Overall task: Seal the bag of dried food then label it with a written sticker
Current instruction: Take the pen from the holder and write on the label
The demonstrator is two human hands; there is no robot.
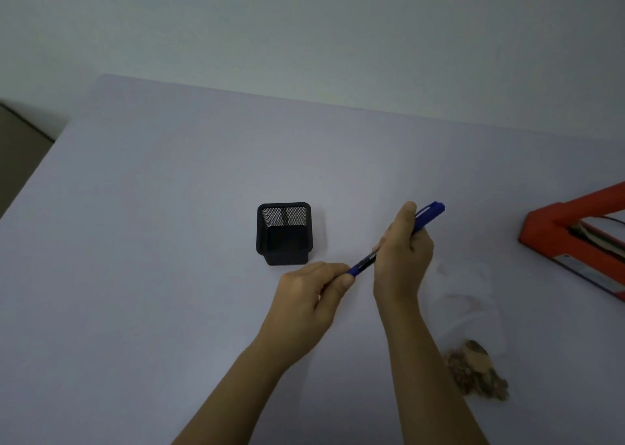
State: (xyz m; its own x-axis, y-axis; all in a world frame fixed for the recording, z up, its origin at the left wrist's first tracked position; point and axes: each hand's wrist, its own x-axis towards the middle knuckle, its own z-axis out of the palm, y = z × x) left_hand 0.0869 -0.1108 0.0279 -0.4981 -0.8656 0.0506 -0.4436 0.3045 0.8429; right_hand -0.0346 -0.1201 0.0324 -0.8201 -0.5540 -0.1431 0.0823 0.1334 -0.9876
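Here the pale tabletop (pixel 169 241) carries an orange device (pixel 554 238) at its right edge, and the clear bag (pixel 470 312) of dried food (pixel 477 373) lies flat toward the near right. A black mesh holder (pixel 284 233) stands mid-tabletop. Both hands share the blue marker (pixel 427 214): right hand (pixel 402 258) fingers clenched round the barrel, left hand (pixel 311 296) fingers pinching its end, likely to uncap it.

Both bare forearms reach in from the near edge of the bench (pixel 169 208) toward its middle. The left hand (pixel 313 296) is curled, thumb and fingertips pinched together at its right side. The right hand (pixel 402 255), just beside it, is closed in a fist with the thumb stretched upward, wrist bent slightly left.
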